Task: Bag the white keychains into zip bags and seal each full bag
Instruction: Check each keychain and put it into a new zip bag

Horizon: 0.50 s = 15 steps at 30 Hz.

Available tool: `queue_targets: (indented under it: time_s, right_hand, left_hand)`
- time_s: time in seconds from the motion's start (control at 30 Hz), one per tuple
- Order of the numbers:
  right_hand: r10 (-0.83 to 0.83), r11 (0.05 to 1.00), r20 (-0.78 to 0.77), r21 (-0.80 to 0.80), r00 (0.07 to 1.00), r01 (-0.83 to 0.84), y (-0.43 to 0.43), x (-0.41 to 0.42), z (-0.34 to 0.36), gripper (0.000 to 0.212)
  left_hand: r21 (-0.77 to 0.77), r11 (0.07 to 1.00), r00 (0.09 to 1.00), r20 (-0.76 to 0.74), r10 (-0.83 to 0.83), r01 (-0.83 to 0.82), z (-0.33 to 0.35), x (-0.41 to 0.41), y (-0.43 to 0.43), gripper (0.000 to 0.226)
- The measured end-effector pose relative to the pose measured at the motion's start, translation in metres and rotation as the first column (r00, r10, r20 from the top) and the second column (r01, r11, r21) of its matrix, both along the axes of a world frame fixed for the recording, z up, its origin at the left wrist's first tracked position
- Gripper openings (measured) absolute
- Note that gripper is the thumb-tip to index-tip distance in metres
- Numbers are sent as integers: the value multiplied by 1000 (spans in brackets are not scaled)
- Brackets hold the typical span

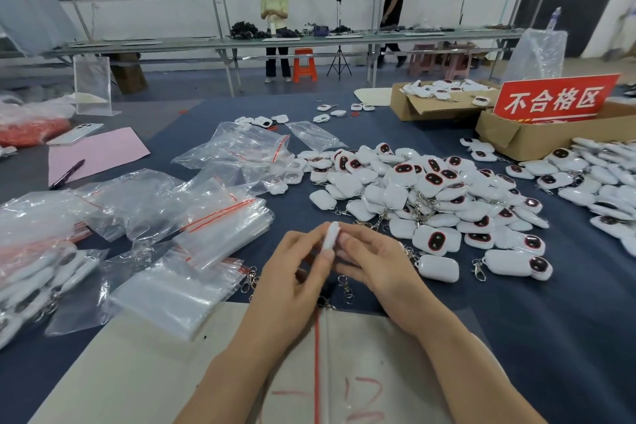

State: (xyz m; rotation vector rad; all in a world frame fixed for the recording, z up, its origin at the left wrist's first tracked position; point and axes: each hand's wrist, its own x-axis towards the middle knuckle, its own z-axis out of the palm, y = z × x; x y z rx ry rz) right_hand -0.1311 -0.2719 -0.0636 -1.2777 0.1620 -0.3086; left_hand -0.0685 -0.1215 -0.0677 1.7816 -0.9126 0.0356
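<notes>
Left hand and right hand together pinch one white keychain, edge-up, at the near centre. The keychain pile at 2 o'clock is too many to count, and loose zip bags lie at 10. Two cardboard boxes and one red sign sit at 1 o'clock. The blue tablecloth covers the table, and two people stand by a long bench at 12.

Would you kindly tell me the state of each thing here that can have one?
held keychain, edge-on, pinched between both hands, not bagged
left hand, gripping the held keychain
right hand, pinching the held keychain
keychain pile, loose, unbagged
empty zip bags, flat, stacked
filled bag, holds keychains; seal cannot be told
far box, flaps open, keychains inside
sign box, open, red sign standing in it
</notes>
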Motion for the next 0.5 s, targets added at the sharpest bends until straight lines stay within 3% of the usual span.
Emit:
queue_targets:
  time_s: [0.37, 0.5]
  right_hand:
    - [91, 995, 20, 39, 996, -92, -2, 0, 1, 30]
    - [175, 960, 76, 207, 982, -187, -3, 1, 5, 40]
  left_hand:
    - [-17, 1000, 999, -26, -24, 24, 0, -2, -2, 32]
    - [-14, 1000, 998, -57, 19, -20, 0, 1, -1, 31]
